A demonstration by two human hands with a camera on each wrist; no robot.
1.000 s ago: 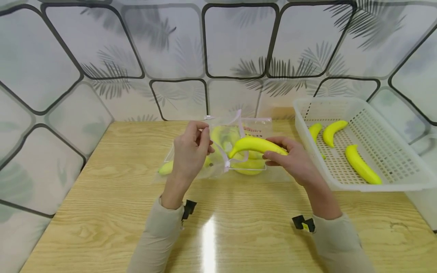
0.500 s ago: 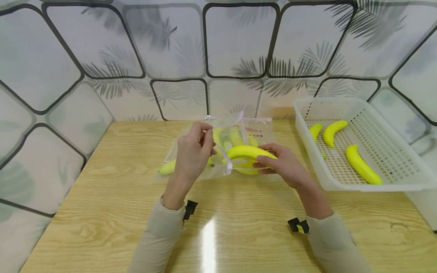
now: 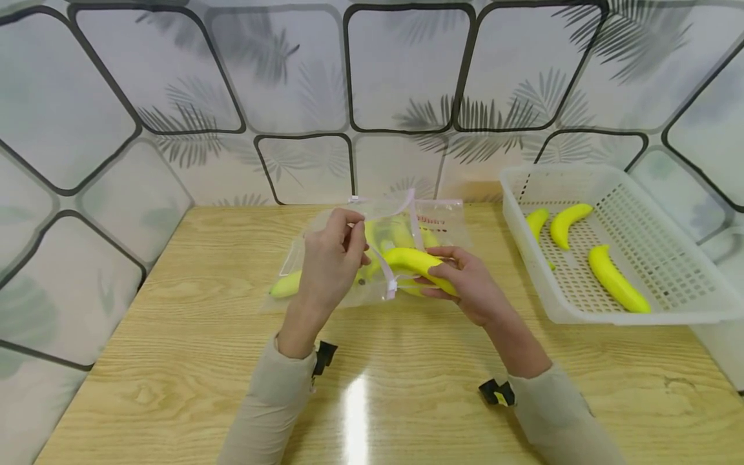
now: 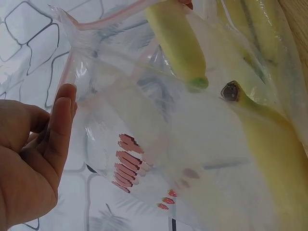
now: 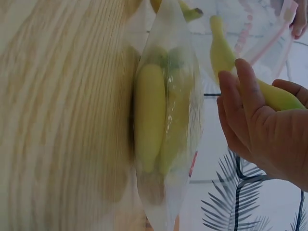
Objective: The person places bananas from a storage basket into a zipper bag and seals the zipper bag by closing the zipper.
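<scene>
The bag (image 4: 154, 125) looks plastic (glossy), the tabletop (image 3: 174, 361) shiny wood

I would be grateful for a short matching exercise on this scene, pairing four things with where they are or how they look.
Column one
1. Left hand
2. Right hand
3. White basket
4. Tabletop

Column two
A. Pale wood grain
B. Grips a banana at the mouth of a clear bag
C. Stands to the right of both hands, with other bananas lying in it
D. Holds the edge of the clear bag

Right pairs: 1-D, 2-B, 3-C, 4-A.
</scene>
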